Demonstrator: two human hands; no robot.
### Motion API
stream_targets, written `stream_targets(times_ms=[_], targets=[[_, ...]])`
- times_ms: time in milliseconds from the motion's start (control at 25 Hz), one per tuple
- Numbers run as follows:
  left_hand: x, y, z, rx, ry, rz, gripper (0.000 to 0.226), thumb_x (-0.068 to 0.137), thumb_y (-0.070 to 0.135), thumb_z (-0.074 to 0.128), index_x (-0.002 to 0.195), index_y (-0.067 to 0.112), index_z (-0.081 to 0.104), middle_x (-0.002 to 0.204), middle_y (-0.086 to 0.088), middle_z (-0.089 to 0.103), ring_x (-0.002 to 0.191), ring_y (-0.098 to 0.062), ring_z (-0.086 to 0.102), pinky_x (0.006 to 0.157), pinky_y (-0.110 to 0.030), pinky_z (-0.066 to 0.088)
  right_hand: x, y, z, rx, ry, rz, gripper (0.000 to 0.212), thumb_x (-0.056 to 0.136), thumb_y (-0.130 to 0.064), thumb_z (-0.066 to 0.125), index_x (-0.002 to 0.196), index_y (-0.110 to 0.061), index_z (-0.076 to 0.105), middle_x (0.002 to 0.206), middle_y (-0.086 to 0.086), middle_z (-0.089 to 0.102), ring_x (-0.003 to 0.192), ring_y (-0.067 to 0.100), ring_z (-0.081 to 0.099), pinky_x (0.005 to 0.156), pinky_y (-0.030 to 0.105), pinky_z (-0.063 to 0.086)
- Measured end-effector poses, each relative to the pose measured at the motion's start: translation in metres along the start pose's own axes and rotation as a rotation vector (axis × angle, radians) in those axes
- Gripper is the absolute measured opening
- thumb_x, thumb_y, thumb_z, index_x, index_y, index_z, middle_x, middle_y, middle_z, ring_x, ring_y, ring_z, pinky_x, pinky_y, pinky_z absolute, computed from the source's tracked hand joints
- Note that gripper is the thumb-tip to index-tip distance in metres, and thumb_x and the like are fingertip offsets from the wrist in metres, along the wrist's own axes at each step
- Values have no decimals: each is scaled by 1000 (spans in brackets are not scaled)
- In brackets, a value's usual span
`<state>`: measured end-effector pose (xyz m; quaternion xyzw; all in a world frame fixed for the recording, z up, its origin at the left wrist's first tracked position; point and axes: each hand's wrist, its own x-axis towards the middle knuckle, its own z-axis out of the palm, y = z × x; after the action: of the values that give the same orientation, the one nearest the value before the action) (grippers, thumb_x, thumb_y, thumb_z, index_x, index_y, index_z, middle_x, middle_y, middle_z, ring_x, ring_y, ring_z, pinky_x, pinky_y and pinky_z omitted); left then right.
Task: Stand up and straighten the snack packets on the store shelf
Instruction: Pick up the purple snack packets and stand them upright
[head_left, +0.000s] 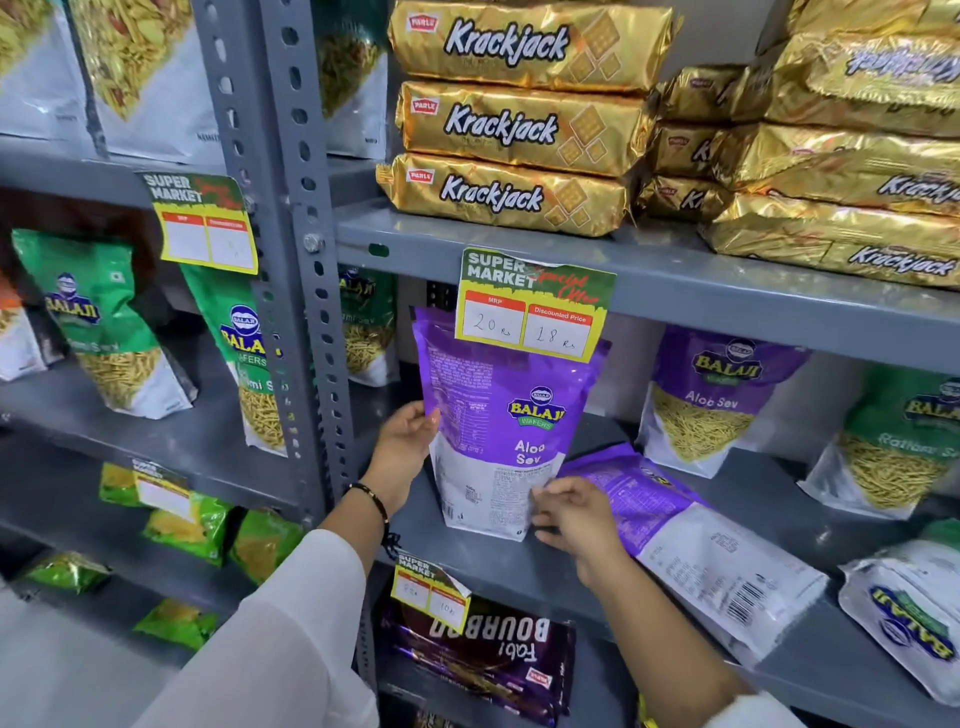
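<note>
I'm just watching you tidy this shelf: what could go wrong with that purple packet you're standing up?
The upright Aloo Sev packet is steadied only at its edges by the left hand and right hand; let go, it might topple. Its top sits behind the price tag and could snag it. A flat purple packet crowds its base.

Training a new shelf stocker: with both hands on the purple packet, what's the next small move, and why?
Probably let go of the upright Aloo Sev packet, held by left hand and right hand, and reach for the fallen purple packet lying flat beside it; it needs standing up.
</note>
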<state>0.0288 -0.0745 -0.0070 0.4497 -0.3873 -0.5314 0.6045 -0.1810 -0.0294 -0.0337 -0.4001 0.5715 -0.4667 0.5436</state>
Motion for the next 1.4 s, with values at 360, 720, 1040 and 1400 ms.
stream_targets(times_ms=[360,720,1040,1400], targets=[[-78,-17,45,823,285,371,42,81,52,48,106,24,65,84,-15,75,76,-29,69,65,-38,52,6,-6,16,-242,-312,-49,79,58,-26,79,127,-35,43,130,0,45,111,16,54,63,25,49],[-28,5,25,-13,340,178,15,89,10,51,101,14,60,91,7,64,70,6,61,67,-13,48,32,-21,-7,-80,-385,-57,53,68,8,71,115,-9,54,97,4,70,83,13,68,68,22,55],[-2,-3,23,-56,256,-2,30,87,16,57,111,0,57,99,-10,66,57,4,64,54,-12,51,37,-33,-8,-138,-298,-56,36,72,8,68,98,-15,59,90,2,66,92,22,61,70,23,54],[-89,-36,129,-79,528,-10,25,88,20,52,65,21,44,63,0,44,57,-19,42,51,-27,35,39,-57,-140,-388,-42,-292,32,73,10,66,58,-17,59,55,-5,56,43,-7,52,64,21,44]])
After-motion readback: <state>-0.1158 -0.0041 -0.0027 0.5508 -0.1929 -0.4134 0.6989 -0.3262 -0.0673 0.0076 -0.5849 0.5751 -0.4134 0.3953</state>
